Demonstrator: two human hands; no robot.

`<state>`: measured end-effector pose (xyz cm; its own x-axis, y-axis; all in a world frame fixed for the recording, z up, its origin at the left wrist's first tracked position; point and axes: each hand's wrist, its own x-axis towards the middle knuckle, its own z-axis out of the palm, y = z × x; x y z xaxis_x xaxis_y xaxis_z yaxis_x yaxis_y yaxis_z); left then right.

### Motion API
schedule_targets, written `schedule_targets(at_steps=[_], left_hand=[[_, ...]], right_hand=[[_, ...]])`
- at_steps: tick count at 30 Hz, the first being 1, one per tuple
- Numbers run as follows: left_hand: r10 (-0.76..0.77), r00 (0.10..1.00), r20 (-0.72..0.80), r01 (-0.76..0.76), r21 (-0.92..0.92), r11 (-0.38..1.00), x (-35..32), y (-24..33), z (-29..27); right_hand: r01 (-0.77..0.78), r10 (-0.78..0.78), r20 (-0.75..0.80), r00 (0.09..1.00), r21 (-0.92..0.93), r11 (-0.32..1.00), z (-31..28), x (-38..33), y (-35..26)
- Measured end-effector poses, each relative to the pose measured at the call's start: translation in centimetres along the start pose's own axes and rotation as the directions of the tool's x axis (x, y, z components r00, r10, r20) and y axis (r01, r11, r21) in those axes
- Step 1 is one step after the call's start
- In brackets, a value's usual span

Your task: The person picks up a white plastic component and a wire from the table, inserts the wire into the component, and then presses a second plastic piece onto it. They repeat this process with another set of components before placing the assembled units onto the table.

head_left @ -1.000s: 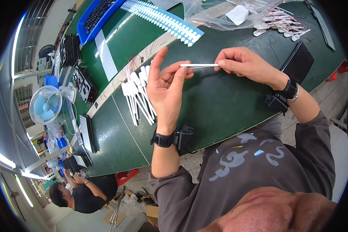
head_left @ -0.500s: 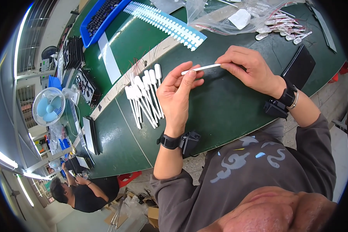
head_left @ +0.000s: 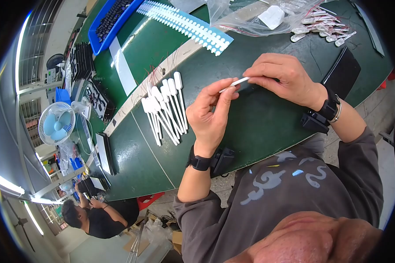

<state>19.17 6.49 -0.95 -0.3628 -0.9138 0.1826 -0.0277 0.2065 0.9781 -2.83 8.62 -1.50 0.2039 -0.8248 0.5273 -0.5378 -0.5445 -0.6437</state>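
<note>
A thin white stick point(head_left: 240, 81) is held up over the green table point(head_left: 250, 140), tilted with its right end higher. My left hand point(head_left: 210, 114) pinches its left part between thumb and fingers. At its other end, my right hand point(head_left: 285, 81) is closed on the tip, which the fingers partly hide. Left of my left hand lies a row of white sticks with wide rounded heads point(head_left: 177, 81). Thin red and dark wires rise near their heads.
A blue sheet of white round stickers point(head_left: 206, 35) lies beyond my hands. Clear plastic bags point(head_left: 232, 19) and several wired white pieces point(head_left: 322, 28) are at the back right. A black flat case point(head_left: 343, 72) lies beside my right wrist. Another person point(head_left: 105, 219) works at far left.
My left hand has moved right along the stick, closer to my right hand, so less of the stick shows. The right hand stays nearly in place.
</note>
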Motion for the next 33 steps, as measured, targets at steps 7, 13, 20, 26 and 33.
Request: schedule_targets(at_steps=[7,13,20,26,33], left_hand=[[0.106,0.993,-0.051,-0.104,0.031,0.994,0.5,-0.8,-0.5],[0.183,0.983,0.013,-0.184,0.090,0.979,0.4,-0.5,-0.9],[0.228,0.972,0.062,-0.235,0.165,0.958,0.5,-0.2,-1.1],[-0.114,0.993,-0.022,0.109,-0.173,0.979,0.1,0.2,0.0],[-0.186,0.983,-0.002,0.178,-0.274,0.945,0.0,0.2,0.3]], right_hand=[[-0.004,0.003,0.017,1.000,0.046,0.999,0.0,0.0,-0.1],[0.018,-0.018,0.005,1.000,0.063,0.998,-0.2,-0.2,0.1],[0.029,-0.030,0.008,1.000,0.082,0.996,-0.4,0.0,0.0],[-0.084,0.079,0.048,0.996,0.111,0.990,-0.2,-0.2,-0.2],[-0.075,0.072,0.028,0.997,0.094,0.993,0.4,-0.3,-0.4]])
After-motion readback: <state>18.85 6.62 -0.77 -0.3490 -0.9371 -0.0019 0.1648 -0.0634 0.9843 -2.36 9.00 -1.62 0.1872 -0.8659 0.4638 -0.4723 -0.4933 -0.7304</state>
